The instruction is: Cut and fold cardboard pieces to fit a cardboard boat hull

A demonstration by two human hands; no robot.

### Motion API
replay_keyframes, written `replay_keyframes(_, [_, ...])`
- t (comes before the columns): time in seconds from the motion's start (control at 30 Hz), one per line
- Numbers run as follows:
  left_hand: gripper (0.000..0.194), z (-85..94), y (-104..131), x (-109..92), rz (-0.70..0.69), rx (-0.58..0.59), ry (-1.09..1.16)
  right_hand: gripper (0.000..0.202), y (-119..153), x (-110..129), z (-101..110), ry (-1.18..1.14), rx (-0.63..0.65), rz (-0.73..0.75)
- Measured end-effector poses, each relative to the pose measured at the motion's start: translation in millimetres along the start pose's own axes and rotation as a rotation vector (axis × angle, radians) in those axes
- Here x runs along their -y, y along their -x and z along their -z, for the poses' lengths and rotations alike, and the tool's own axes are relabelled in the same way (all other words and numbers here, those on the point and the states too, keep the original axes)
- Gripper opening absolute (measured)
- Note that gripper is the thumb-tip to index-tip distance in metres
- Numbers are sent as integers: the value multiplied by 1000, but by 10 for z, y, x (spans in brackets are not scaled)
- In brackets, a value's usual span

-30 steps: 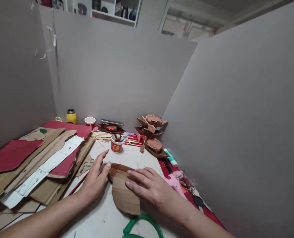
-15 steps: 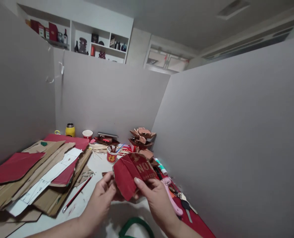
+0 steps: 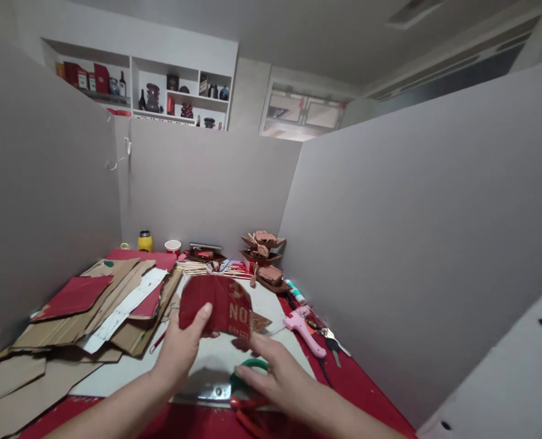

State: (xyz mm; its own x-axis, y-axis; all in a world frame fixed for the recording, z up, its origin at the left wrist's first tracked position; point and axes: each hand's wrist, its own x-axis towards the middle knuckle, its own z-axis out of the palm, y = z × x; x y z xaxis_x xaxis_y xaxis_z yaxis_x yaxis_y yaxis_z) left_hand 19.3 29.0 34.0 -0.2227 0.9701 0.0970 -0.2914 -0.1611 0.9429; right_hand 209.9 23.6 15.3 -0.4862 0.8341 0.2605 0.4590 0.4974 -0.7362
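A piece of red printed cardboard (image 3: 211, 305) with a rounded top edge is upright above the white work surface. My left hand (image 3: 183, 341) is closed on its lower left side, thumb across the front. Just below the cardboard's lower right corner, my right hand (image 3: 275, 369) has thumb and forefinger spread apart, holding nothing that I can see. Beneath it lie large scissors with one green handle (image 3: 251, 366) and one red handle (image 3: 250, 403), partly hidden by that hand. Their metal blade (image 3: 209, 391) points left. A brown pointed piece (image 3: 260, 322) shows behind the cardboard.
Cardboard sheets (image 3: 85, 332) and a paper template (image 3: 128, 311) are stacked on the left. Several small brown boat models (image 3: 264, 256) stand at the back right. A pink glue gun (image 3: 305, 332) and keys (image 3: 333, 347) lie along the right. Grey partitions (image 3: 206, 183) enclose the table.
The red cardboard has moved left, held by my left hand alone. My right hand has let go of it and lowered over the scissors. The view has shifted, showing more of the near table.
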Motion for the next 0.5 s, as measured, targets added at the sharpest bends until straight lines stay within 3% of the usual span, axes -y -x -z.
replay_keyframes(0.07, [41, 129, -46, -3, -28, -15, -1, 42, 152, -121, 37, 295, 27, -10])
replay_keyframes(0.2, [33, 297, -109, 53, -98, -32, 0, 39, 308, -247, 32, 546, 248, -87])
replay_keyframes(0.33, [37, 342, -148, 115, -114, -15, 41, 31, 288, -162, -59, 648, 287, -72])
replay_keyframes(0.5, [43, 402, -153, 55, -149, -5, 79, 16, 305, -149, -129, 612, 285, -166])
